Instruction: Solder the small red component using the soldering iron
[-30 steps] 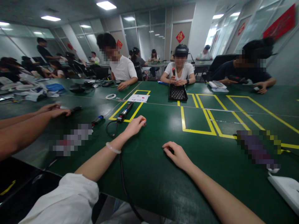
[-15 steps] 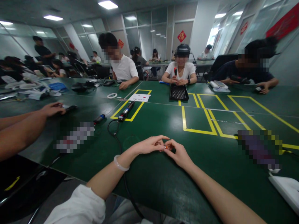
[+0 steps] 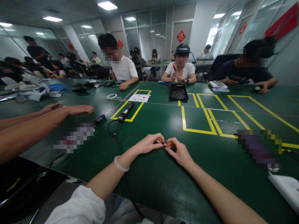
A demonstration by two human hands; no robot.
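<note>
Between my hands, just above the green table (image 3: 149, 174), is a small orange and dark piece (image 3: 165, 144), too small to name. My left hand (image 3: 150, 143) pinches its dark left end between thumb and fingers. My right hand (image 3: 179, 150) closes on the orange right end from the other side. Beyond my left hand lies an electric screwdriver (image 3: 126, 111) inside a yellow tape outline, its black cable (image 3: 119, 140) running back toward me past my left forearm.
A second screwdriver-like tool (image 3: 100, 119) lies at left near a co-worker's arms (image 3: 70, 113). Across the table, a person sits behind a black tray (image 3: 178, 92) of small parts. A paper sheet (image 3: 140, 97) and a white ring (image 3: 111, 96) lie further back. A white case (image 3: 286, 189) sits right.
My left fingers have drawn back slightly, and more of the small piece shows between my hands. The co-worker's near hand on the left has reached toward the tool.
</note>
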